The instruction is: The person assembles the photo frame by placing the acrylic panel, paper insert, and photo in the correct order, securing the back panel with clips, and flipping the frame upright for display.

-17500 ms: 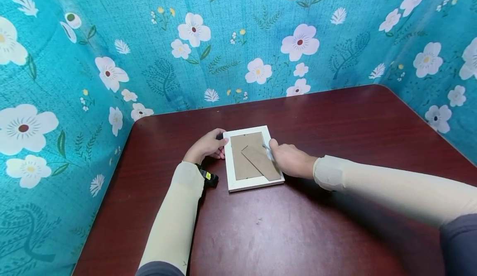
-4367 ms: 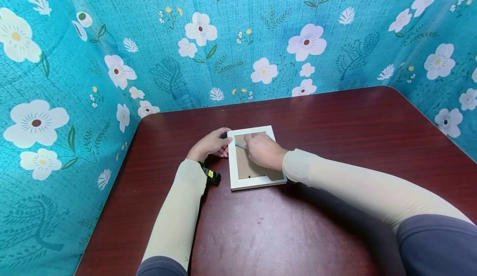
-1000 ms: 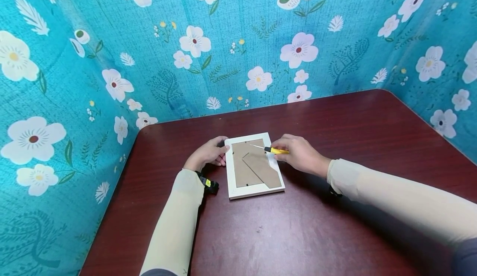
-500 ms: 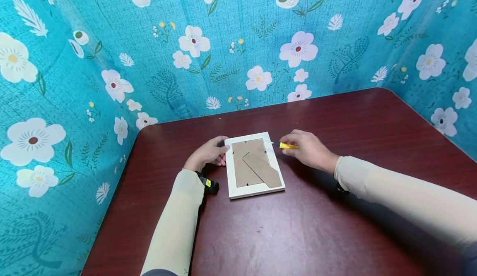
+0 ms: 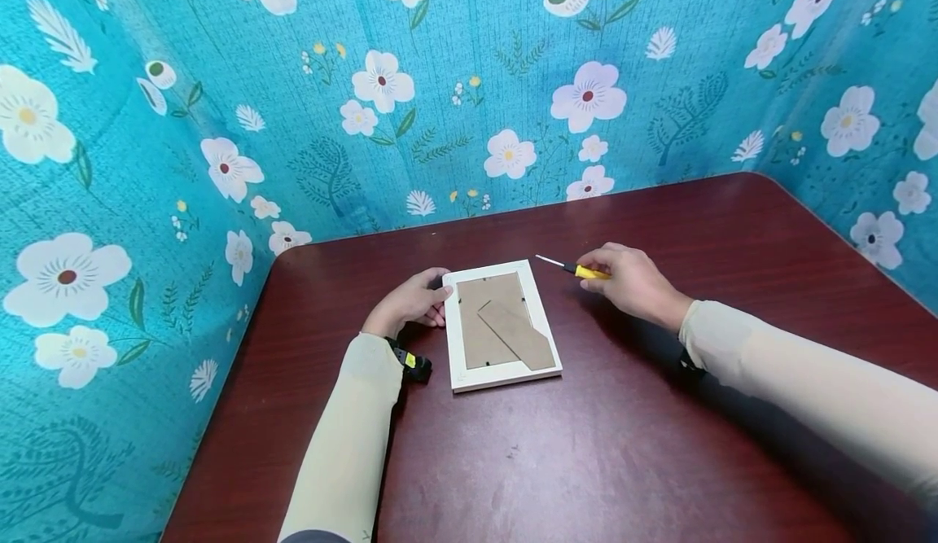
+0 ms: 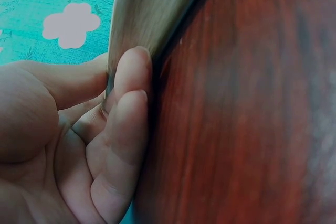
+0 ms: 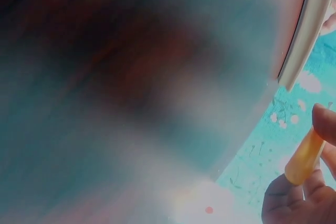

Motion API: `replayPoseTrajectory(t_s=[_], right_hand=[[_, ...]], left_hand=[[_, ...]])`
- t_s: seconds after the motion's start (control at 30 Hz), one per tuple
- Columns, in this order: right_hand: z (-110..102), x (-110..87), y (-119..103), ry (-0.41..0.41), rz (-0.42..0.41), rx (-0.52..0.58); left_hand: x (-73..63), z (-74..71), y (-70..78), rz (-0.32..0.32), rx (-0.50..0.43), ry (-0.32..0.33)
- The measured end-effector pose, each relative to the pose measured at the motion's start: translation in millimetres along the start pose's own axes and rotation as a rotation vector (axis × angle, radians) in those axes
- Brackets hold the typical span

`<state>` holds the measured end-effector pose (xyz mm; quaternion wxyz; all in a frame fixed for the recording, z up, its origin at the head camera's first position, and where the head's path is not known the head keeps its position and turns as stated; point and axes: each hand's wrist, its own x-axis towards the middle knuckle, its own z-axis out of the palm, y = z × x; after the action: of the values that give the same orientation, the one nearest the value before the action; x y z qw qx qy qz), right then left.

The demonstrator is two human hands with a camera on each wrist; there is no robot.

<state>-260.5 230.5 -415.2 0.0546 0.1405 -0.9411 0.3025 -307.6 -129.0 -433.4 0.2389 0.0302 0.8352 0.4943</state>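
A white picture frame point(image 5: 455, 339) lies back side up on the table, its brown backing board point(image 5: 476, 343) showing. Small dark tabs point(image 5: 487, 363) stand along the backing's edges. Slanting across the board is a brown easel stand point(image 5: 522, 338). My left hand point(image 5: 409, 303) grips the frame's left edge, thumb on top; in the left wrist view the fingers point(image 6: 123, 129) press against its side. My right hand point(image 5: 636, 282) holds a yellow-handled screwdriver point(image 5: 592, 273) over the table, right of the frame. Its thin shaft points left, apart from the frame's top right corner.
The dark red wooden table point(image 5: 586, 445) has rounded far corners. A blue floral curtain point(image 5: 454, 103) hangs behind it and along both sides. A black strap device point(image 5: 416, 365) is on the left wrist.
The right hand has drawn the screwdriver off the backing and away to the right. Compared with the oldest frame, dark tabs stand out around the backing. The left hand keeps its grip.
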Motion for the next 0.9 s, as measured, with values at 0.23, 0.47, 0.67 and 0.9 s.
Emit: replayPoseTrajectory(t_s=[0.23, 0.47, 0.67, 0.9], right_hand=[[-9.0, 3.1, 10.3, 0.004, 0.015, -0.017], [-15.6, 5.4, 21.6, -0.005, 0.045, -0.017], [-19.5, 7.9, 30.9, -0.021, 0.06, -0.005], [-24.1, 11.4, 40.5, -0.031, 0.092, -0.012]], left_hand=[[0.4, -1.0, 1.0, 0.007, -0.004, -0.008], [1.6, -1.5, 1.0, 0.014, -0.007, -0.011], [2.2, -2.0, 0.0, 0.014, -0.009, -0.009], [3.0, -1.2, -1.3, 0.013, -0.02, -0.023]])
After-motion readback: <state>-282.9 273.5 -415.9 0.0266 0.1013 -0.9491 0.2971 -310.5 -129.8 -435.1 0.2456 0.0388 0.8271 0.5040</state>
